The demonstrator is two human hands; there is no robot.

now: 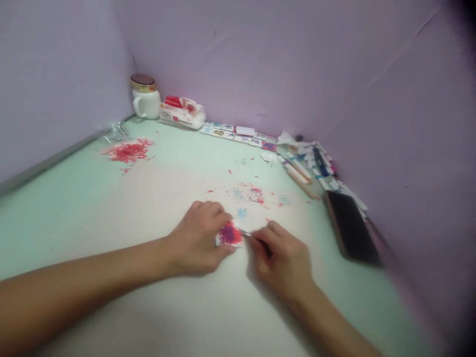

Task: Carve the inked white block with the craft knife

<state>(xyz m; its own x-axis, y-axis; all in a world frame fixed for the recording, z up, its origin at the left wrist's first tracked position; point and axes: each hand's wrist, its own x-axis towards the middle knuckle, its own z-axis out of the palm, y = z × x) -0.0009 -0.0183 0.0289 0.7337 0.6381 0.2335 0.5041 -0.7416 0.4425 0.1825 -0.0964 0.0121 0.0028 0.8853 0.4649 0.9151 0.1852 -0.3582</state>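
Note:
Between the thumb and fingers of my left hand (203, 235) is a small square tile (229, 234), white at the edges with red and purple colour on its face. My right hand (280, 258) is closed around a thin carving knife (246, 233), most of its handle hidden by the fingers. The tool's metal tip points left and meets the tile's right edge, or lies very near it. Just beyond the hands, blue and red characters (241, 213) are marked on the pale tabletop (148, 307), with red shavings (256, 194) scattered among them.
A pile of red shavings (128, 150) lies at the far left. Along the back wall stand a lidded white mug (148, 103), a wipes packet (182, 113) and a row of character tiles (232, 135). Several markers (295, 171) and a dark phone (351, 228) lie to the right.

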